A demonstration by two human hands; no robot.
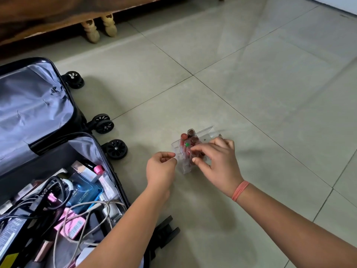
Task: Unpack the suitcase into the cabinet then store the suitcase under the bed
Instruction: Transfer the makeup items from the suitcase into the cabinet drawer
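At the far left, the suitcase (29, 105) was laid open on the tiled floor (251, 84), its grey-lined lid half seen farther away and its packed half nearer. In the packed half, tangled cables (58, 190) were spread over boxes, with a pink packet (71, 223) beneath them. A blue cologne bottle (83, 194) was lying beside a clear bottle with a pink cap (102, 175). Black wheels (104, 123) were seen along the suitcase's right side. Behind the suitcase, the bed (58, 14) was seen, draped in brown cloth and raised on carved pale legs (90, 31).

To the right of the suitcase, the left hand (160, 169) was held just above the floor, fingers curled in and thumb tip drawn close to the forefinger. It was at the left edge of a clear organiser (179, 157); whether that edge was pinched could not be told.

The organiser was set on the floor, well apart from the bed and near the suitcase's wheels. Upright lipsticks (191, 133) in red and brown tones were packed into it.

The right hand (216, 161) was placed over the organiser from the right. One of the lipsticks was pinched between its forefinger and thumb, with the other fingers curled above. A salmon-coloured wristband (239, 190) was worn on the right wrist.
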